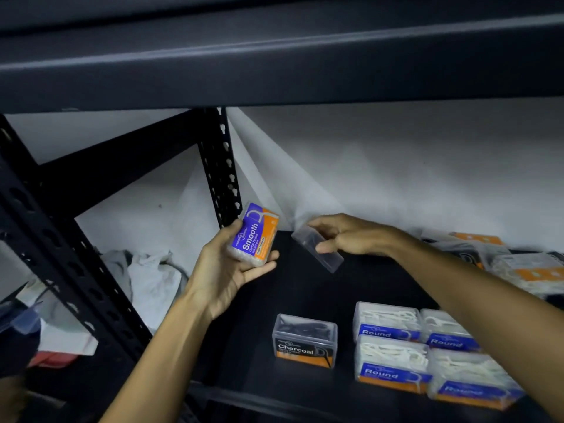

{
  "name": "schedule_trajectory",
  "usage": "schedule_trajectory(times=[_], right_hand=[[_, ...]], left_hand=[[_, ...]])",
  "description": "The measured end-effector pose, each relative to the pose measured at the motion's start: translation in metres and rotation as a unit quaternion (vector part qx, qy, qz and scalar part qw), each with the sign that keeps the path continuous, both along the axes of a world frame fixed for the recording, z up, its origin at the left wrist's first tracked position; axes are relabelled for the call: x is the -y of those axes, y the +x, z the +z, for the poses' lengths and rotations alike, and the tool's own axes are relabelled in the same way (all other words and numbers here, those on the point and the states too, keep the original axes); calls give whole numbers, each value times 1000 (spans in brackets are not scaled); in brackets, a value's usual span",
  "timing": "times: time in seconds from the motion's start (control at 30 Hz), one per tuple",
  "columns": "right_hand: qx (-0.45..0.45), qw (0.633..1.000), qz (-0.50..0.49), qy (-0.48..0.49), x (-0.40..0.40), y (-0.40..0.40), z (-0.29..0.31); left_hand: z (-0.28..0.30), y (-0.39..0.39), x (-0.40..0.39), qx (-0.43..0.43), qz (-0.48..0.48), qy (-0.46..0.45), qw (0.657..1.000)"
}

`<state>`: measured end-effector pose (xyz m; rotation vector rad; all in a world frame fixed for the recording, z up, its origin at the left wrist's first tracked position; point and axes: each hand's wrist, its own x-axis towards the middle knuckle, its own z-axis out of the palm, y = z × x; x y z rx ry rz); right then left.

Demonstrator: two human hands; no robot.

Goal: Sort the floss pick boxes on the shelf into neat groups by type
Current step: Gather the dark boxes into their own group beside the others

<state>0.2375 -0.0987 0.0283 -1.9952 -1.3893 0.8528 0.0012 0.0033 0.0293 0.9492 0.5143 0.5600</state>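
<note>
A Smooth box (254, 235) was clasped in the left hand (227, 270), a dark-filled clear box (317, 248) pinched by the right hand (351, 236), far behind the Charcoal box (305, 340).

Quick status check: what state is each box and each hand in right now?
Smooth box: lifted, held in left hand.
Dark clear box: tilted, gripped by right hand.
Charcoal box: flat on shelf, alone.
Round boxes: four, grouped flat together.
Boxes at far right: unsorted pile, blurred.

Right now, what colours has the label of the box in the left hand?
Blue and orange label, white "Smooth" lettering; head view.
</note>
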Motion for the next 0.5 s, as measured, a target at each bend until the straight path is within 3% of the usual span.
schedule_trajectory(times=[0.1,0.17,0.23,0.4,0.5], right_hand=[[-161,986,-21,46,10,-9,4],[-293,952,-44,82,15,-12,1],[-365,925,-59,83,17,-17,0],[-426,899,-82,55,18,-29,3],[-387,918,-77,52,16,-40,3]], left_hand=[[-2,-5,6,-30,34,29,999],[-3,-9,9,-37,57,35,997],[-3,-14,13,-39,75,35,996],[-5,-28,21,-61,114,63,990],[-5,-36,24,-93,147,114,978]])
